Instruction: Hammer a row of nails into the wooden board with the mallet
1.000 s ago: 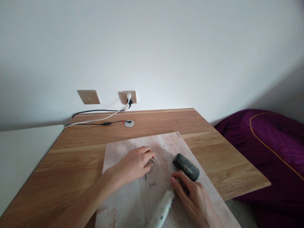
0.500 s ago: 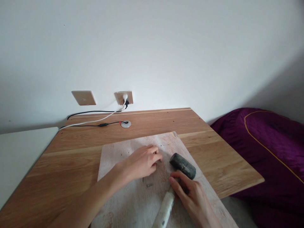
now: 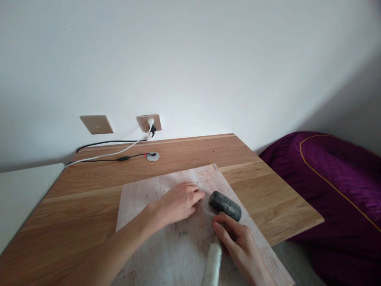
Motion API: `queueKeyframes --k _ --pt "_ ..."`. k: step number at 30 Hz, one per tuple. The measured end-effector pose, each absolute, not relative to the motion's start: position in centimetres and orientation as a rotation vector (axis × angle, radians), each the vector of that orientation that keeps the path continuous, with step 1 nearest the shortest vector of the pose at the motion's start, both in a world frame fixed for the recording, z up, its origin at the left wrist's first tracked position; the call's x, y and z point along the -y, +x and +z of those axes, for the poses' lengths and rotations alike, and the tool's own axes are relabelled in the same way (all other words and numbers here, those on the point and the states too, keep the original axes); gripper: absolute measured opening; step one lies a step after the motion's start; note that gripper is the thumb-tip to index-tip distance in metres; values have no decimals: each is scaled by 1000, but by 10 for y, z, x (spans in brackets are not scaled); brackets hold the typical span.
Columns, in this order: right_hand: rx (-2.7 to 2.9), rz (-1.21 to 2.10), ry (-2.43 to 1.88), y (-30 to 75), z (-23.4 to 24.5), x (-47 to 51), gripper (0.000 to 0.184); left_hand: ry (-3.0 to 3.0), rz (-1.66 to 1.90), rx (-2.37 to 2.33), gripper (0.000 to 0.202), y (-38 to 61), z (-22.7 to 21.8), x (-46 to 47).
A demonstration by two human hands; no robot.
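My right hand (image 3: pixel 242 246) is wrapped around the pale handle of a rubber mallet (image 3: pixel 224 205), close below its black head. The mallet lies low over a whitish wooden board (image 3: pixel 175 262). My left hand (image 3: pixel 184 200) is over the middle of the board, fingers curled and pinched together at the tips. Whatever they pinch is hidden or too small to name. Just below that hand, a small metal piece (image 3: pixel 182 233) lies on the board, too blurred to identify. Several small dark holes or dots mark the board's far part.
Under the board is a wooden tabletop (image 3: pixel 256 186). Cables run across its back left to a wall socket (image 3: pixel 149 123), beside a round grommet (image 3: pixel 152 156). A white surface (image 3: pixel 29 190) adjoins at left; a purple cloth-covered thing (image 3: pixel 336 174) stands at right.
The view has shifted slightly, so most things sit a little further left. The mallet's handle has swung a bit toward the right at its lower end. Both hands keep nearly the same pose.
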State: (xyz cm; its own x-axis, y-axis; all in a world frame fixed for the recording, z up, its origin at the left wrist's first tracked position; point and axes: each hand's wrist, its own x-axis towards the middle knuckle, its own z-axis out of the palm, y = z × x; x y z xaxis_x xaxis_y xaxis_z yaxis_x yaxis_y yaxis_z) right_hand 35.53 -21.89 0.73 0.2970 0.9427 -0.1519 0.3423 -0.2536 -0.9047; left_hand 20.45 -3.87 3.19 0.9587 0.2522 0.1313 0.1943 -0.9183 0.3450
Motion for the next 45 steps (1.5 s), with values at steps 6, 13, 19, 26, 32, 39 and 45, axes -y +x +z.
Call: queueKeyframes --k 6,13,19,26,32,39,45 --pt "1095 982 -1734 364 8 221 43 2761 247 -355 13 202 36 33" --pt "726 1042 -1633 364 13 238 53 2336 503 -543 19 172 46 -14" --pt "439 1256 -1442 362 17 239 57 2191 508 -574 12 186 30 -25" --pt "279 1329 -1306 364 11 236 53 2239 377 -485 14 201 24 -18" --pt "424 1394 -1304 380 5 239 54 2346 409 -404 18 188 21 -1" --pt "382 1431 -1264 384 0 236 48 2384 517 -355 18 173 6 14" --pt "290 1587 -1184 388 3 234 43 2376 512 -360 18 164 6 29"
